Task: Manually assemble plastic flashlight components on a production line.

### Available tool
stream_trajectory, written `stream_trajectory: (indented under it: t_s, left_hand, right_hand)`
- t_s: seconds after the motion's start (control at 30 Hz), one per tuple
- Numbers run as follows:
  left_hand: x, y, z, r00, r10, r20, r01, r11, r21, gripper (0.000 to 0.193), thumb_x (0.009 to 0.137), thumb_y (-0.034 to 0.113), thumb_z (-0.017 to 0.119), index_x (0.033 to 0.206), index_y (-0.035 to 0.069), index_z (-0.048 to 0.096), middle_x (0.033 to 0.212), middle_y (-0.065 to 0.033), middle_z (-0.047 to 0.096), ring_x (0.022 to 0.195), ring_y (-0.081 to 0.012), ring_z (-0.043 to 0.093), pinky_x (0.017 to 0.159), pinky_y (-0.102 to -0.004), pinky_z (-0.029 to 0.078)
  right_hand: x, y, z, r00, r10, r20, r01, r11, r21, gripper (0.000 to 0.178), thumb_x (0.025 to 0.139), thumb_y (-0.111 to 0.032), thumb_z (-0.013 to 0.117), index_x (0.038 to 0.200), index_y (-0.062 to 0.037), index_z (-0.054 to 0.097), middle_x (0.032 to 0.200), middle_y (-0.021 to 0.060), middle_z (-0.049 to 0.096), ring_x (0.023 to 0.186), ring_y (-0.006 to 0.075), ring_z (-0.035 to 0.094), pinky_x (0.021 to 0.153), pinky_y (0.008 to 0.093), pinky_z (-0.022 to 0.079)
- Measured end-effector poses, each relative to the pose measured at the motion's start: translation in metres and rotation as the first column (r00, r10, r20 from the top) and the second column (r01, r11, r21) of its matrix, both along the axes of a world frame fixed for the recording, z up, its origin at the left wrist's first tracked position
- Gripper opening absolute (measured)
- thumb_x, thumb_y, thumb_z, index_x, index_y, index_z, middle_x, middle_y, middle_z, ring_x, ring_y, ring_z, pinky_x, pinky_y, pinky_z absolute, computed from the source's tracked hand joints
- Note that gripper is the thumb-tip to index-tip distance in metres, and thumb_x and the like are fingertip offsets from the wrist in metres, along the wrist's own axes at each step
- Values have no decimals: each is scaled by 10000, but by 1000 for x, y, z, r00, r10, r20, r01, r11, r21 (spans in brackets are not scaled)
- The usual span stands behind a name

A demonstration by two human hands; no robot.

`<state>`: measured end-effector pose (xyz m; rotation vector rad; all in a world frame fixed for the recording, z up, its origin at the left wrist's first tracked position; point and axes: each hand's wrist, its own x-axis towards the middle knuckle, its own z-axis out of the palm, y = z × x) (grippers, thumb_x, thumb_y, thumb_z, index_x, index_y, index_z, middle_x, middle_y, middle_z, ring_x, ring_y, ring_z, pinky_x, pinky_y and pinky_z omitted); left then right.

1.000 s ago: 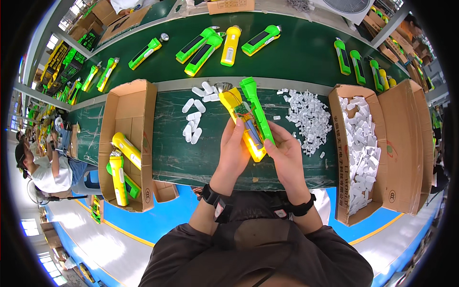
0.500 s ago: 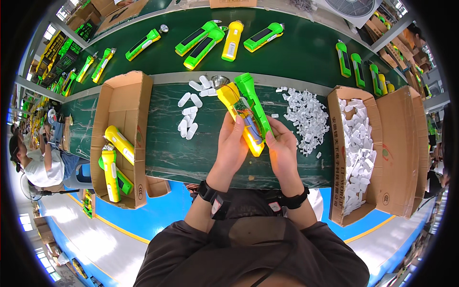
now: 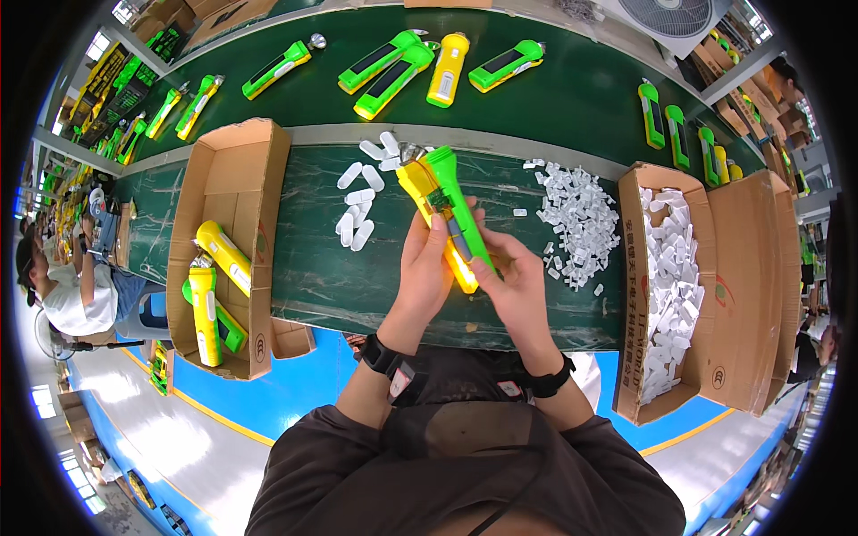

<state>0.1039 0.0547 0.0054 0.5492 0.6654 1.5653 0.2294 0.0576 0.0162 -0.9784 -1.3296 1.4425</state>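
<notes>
In my left hand (image 3: 424,268) is the yellow half (image 3: 413,184) of a flashlight casing, gripped along its lower part. My right hand (image 3: 513,279) holds the green half (image 3: 450,183), its thumb on the lower end. The halves lie almost side by side and touch or nearly touch. Between them show a small green circuit board (image 3: 438,198) and a grey-blue part. A silvery reflector (image 3: 412,152) sits at the yellow half's head. White oval pieces (image 3: 360,196) lie to the left, and a heap of small white plastic parts (image 3: 579,219) spreads to the right.
A cardboard box (image 3: 234,156) with several flashlights stands left. Another box (image 3: 630,295), full of white parts, stands right. Finished-looking flashlights (image 3: 447,70) lie along the green belt (image 3: 357,25) at the back. Another person (image 3: 76,295) sits far left.
The green half has tilted and come in closer against the yellow one, covering more of the inside. My right hand has turned inward, its thumb now across the lower end. The view has shifted slightly.
</notes>
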Motion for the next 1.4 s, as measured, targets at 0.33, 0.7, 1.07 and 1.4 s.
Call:
stream_trajectory:
  t_s: [0.33, 0.7, 1.07, 1.4]
  left_hand:
    - [-98, -66, 1, 917, 361, -167, -372, 928, -35, 528, 880, 4, 562, 1347, 2, 314, 1122, -109, 513, 1029, -232, 571, 935, -458, 490]
    - [-110, -89, 4, 881, 416, -224, -441, 895, -72, 564, 893, 90, 599, 1375, 2, 320, 1215, -115, 499, 1111, -243, 518, 941, -402, 448]
    - [-93, -46, -8, 881, 248, -403, -329, 933, -146, 365, 877, 2, 596, 1208, 1, 443, 1099, -97, 565, 1010, -205, 594, 855, -357, 507]
    - [-43, -1, -1, 845, 161, -509, -230, 970, -74, 527, 803, -20, 633, 1270, 12, 392, 1150, -73, 550, 1058, -158, 564, 888, -304, 471]
  right_hand:
    - [-76, 46, -6, 872, 111, 477, -353, 819, 453, 224, 814, -51, 642, 1028, 7, 615, 936, 135, 621, 901, 242, 628, 752, 325, 511]
    - [-179, 35, 9, 329, -40, 943, -672, 692, 264, 59, 672, -93, 694, 725, -68, 694, 781, 143, 669, 750, 279, 675, 583, 365, 534]
    - [-98, 60, 36, 940, 338, -35, -339, 940, -23, 336, 755, 35, 631, 1086, 1, 582, 868, 135, 624, 782, 206, 678, 667, 282, 541]
    - [-69, 52, 43, 992, 118, 50, -127, 968, 219, 290, 831, 19, 601, 1117, 0, 563, 796, 104, 651, 789, 173, 679, 688, 266, 530]
